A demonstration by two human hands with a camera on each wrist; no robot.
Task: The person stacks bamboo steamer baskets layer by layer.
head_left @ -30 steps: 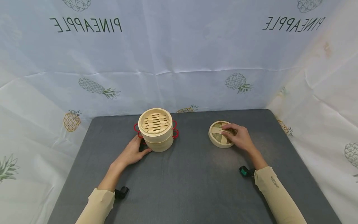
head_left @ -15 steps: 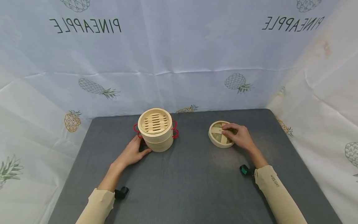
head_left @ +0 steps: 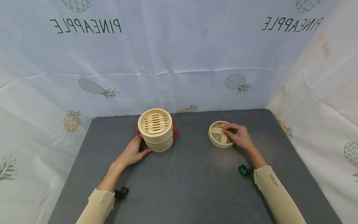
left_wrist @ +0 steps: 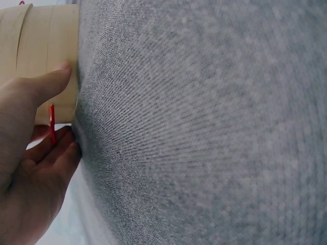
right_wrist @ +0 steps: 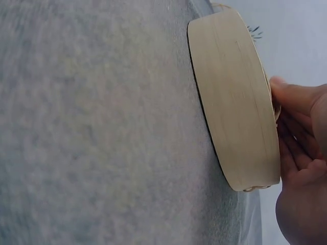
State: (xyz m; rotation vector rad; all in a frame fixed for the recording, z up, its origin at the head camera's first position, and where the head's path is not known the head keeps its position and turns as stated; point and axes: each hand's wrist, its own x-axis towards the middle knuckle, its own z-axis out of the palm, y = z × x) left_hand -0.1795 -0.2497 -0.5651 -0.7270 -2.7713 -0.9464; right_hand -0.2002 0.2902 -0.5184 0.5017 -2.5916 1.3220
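Two bamboo steamer baskets (head_left: 160,140) stand stacked toward the back left of the table, the top one showing its slatted floor. Thin red loop handles (head_left: 175,133) stick out at their sides. My left hand (head_left: 132,152) grips the lower basket low on its left, thumb on the front wall (left_wrist: 51,46) and the other fingers round behind. Farther right, a round bamboo lid (head_left: 216,138) with crossed strips lies flat on the table. My right hand (head_left: 239,137) pinches at the middle of its top between thumb and fingers; in the right wrist view the grasped part is mostly hidden.
The dark grey table (head_left: 179,186) ends at a back edge close behind the baskets. A pale curtain (head_left: 173,46) with pineapple prints hangs behind it and at both sides. Black wrist devices (head_left: 121,193) sit at both sleeve cuffs.
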